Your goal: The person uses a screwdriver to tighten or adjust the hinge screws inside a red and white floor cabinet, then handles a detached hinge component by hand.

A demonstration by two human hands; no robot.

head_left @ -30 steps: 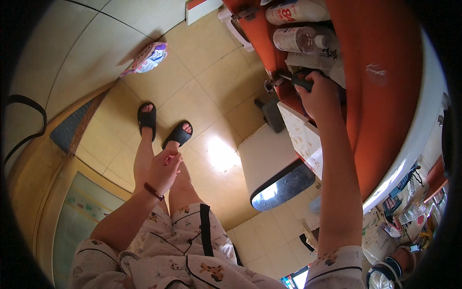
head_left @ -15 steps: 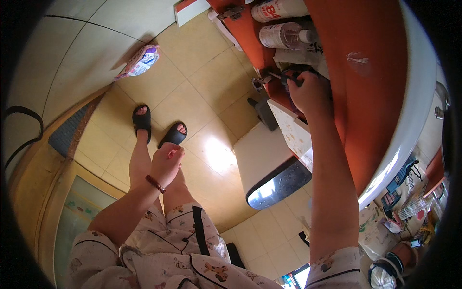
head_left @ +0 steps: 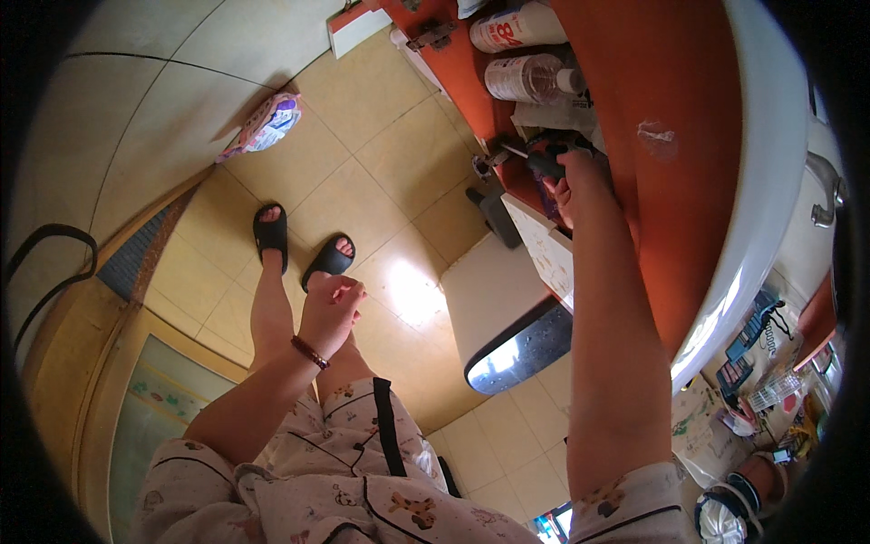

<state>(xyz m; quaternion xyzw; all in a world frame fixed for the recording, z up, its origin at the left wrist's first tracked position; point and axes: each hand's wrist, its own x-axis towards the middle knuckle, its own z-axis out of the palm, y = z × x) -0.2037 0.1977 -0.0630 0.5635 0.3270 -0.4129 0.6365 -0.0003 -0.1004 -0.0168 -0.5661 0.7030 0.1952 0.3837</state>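
Note:
My right hand [head_left: 580,179] is inside the orange-red cabinet [head_left: 693,236], closed around the dark handle of a screwdriver [head_left: 546,164]. Its thin metal shaft points left, toward a metal hinge [head_left: 494,158] on the cabinet's side; I cannot tell whether the tip touches a screw. Over my legs, my left hand [head_left: 332,311] is closed with its fingers curled together; what it holds, if anything, is hidden. Just beyond the screwdriver lie dark items and a pale plastic bag [head_left: 555,114], partly hidden by my right hand.
A clear bottle [head_left: 526,79] and a white bottle [head_left: 517,29] lie farther back in the cabinet. A pale cabinet door [head_left: 541,243] is beside my right forearm. A white bin [head_left: 489,290] with a shiny dark lid stands on the floor. A colourful package [head_left: 267,124] leans at the left wall.
My right hand has turned and drawn slightly nearer, so the screwdriver's handle and shaft now show plainly. My left hand has shifted a little to the right, still closed.

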